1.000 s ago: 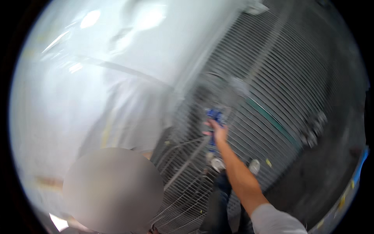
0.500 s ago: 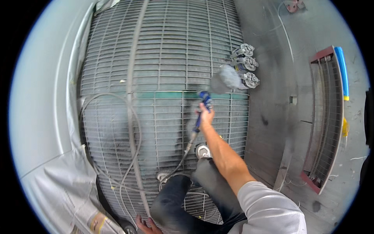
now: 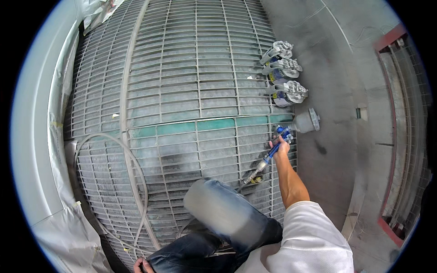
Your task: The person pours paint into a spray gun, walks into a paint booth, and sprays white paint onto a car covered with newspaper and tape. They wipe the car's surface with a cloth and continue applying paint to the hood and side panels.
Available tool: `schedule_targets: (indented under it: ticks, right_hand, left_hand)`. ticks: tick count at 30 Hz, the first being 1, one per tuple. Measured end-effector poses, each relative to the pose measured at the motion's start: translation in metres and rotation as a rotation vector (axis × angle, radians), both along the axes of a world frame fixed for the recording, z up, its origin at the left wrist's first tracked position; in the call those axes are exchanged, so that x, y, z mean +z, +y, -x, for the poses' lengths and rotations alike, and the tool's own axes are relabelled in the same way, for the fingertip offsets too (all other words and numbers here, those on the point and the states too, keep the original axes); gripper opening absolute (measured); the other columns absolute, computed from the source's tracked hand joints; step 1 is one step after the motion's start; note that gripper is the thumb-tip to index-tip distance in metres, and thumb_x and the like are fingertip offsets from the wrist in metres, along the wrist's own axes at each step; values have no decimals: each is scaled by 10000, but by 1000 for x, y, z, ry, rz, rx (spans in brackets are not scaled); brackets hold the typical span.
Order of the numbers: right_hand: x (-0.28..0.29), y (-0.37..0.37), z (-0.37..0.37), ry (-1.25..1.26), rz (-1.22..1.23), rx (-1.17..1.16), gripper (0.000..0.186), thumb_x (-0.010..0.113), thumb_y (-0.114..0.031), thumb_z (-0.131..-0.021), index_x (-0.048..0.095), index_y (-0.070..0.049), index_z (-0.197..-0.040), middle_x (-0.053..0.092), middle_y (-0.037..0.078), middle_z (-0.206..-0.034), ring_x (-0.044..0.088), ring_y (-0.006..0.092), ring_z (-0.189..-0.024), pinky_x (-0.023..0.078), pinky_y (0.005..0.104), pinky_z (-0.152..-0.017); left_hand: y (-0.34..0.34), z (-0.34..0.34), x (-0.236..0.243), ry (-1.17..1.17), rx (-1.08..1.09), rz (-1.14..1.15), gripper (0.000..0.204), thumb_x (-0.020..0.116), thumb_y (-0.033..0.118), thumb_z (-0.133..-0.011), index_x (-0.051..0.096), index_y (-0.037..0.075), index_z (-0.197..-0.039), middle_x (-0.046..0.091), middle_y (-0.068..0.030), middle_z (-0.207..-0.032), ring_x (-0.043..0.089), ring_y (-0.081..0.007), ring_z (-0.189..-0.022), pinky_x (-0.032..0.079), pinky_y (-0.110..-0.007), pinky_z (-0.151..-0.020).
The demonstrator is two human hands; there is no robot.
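A blue-handled metal spray gun (image 3: 278,144) with a grey cup is held in the right hand (image 3: 283,146), whose fingers are clenched around the blue grip. Its long axis runs on a slant from lower left to upper right in the head view. The grey, overspray-coated cup (image 3: 306,122) is pointed up and to the right, towards the bare concrete floor (image 3: 337,68), while the silver hose fitting (image 3: 255,173) at the opposite end is pointed down and to the left, towards the bent knee in paint-dusted blue jeans (image 3: 223,209). The gun is seen above the right edge of the grey steel floor grating (image 3: 182,68), near the green-painted band (image 3: 182,128) that crosses it. The blue body is bright, whereas the cup is dulled by a pale film. A pale air hose (image 3: 136,182) is looped over the grating to the left.

The left hand (image 3: 141,266) is only partly caught at the lower edge, beside the jeans; whether its fingers are released or clenched cannot be told.

Three grey clamp-like metal parts (image 3: 282,73) are laid just beyond the cup, at the grating's edge. White masking sheet (image 3: 68,227) is hung along the left.
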State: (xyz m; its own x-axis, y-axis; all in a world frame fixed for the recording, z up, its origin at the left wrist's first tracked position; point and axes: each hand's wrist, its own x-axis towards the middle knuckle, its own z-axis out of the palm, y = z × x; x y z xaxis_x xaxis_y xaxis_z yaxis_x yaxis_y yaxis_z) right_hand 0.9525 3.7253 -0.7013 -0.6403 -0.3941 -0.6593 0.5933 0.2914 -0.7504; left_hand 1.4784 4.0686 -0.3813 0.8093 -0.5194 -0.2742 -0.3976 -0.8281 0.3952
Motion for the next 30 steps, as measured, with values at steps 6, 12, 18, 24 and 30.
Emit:
schedule_targets:
  ticks: [6, 12, 18, 24, 30]
  right_hand:
    - [-10, -18, -20, -71, 86, 152, 181, 609, -157, -910, 620, -58, -1062, 650, 96, -857, 604, 201, -701, 588, 398, -644]
    - [8, 18, -13, -315, 17, 536, 481, 426, -291, -973, 472, -42, -1381, 548, 133, -1327, 585, 292, -1125, 469, 445, -994]
    - [125, 46, -101, 68, -102, 743, 506, 570, -499, -898, 614, -41, -1109, 661, 136, -956, 623, 293, -751, 511, 399, -661]
    - [143, 32, -167, 415, -157, 1060, 452, 578, -447, -891, 637, -44, -1087, 671, 166, -935, 627, 321, -762, 508, 423, -680]
    - [138, 22, -222, 702, -206, 1335, 400, 587, -396, -885, 660, -47, -1064, 680, 195, -913, 632, 349, -772, 505, 446, -699]
  left_hand:
    - [28, 7, 1, -285, 74, 37, 295, 581, 264, -970, 637, -18, -902, 656, -121, -837, 601, -215, -738, 506, -319, -718]
    - [19, 7, 40, -84, -78, 24, 227, 709, 223, -837, 679, 78, -1009, 667, -135, -1103, 618, -327, -1058, 480, -392, -926]
    - [30, 19, 75, -91, -40, 229, 248, 696, 224, -871, 651, 86, -1072, 632, -111, -1172, 609, -295, -1031, 516, -363, -799]
    - [58, 38, 101, -264, 69, 267, 204, 699, 192, -849, 667, 82, -1018, 632, -105, -1158, 598, -308, -1048, 494, -384, -884]
    - [74, 7, 100, -375, 238, 390, 141, 734, 140, -801, 706, 79, -925, 662, -82, -942, 615, -269, -841, 506, -353, -742]
